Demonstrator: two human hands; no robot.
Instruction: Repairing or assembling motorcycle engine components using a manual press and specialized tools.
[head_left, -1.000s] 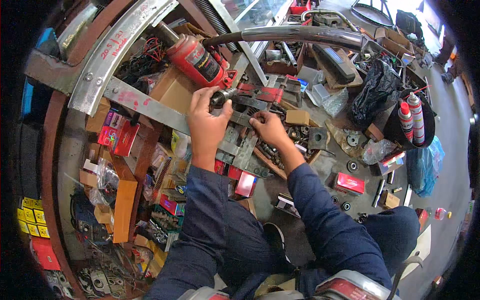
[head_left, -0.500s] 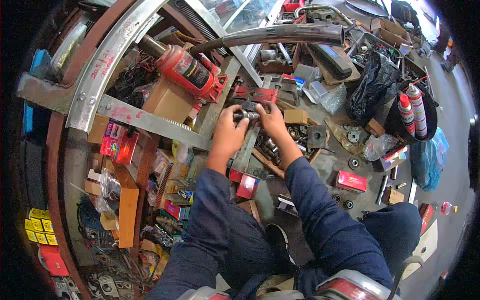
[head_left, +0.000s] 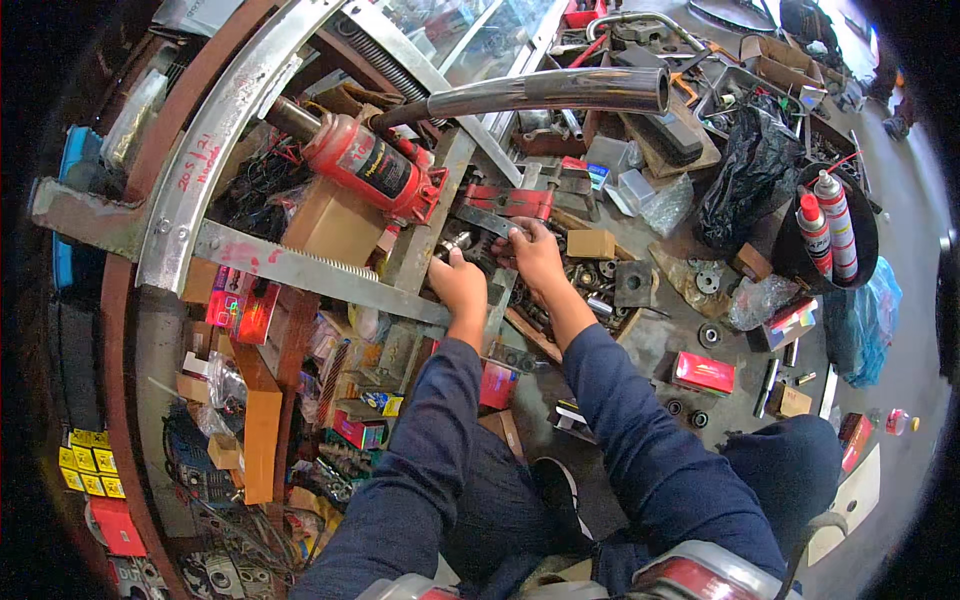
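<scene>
My left hand is closed round a shiny cylindrical metal part, which shows just above its fingers by the steel frame. To its right, my right hand has its fingers pinched at the near end of a dark flat metal bar. Behind the bar lies a red and dark metal fixture. Dark ribbed metal shows between the two hands, partly covered by the fingers. A red bottle jack lies tilted on the frame, left of my hands.
A long steel tube reaches across above the work. Right of my hands stands a tray of metal parts with a small cardboard box. Two spray cans stand in a black bucket. A red box and bearings lie on the floor.
My left hand has moved down and left with the metal part, away from my right hand. My right hand has shifted slightly down, and its fingers are now at the bar's end.
</scene>
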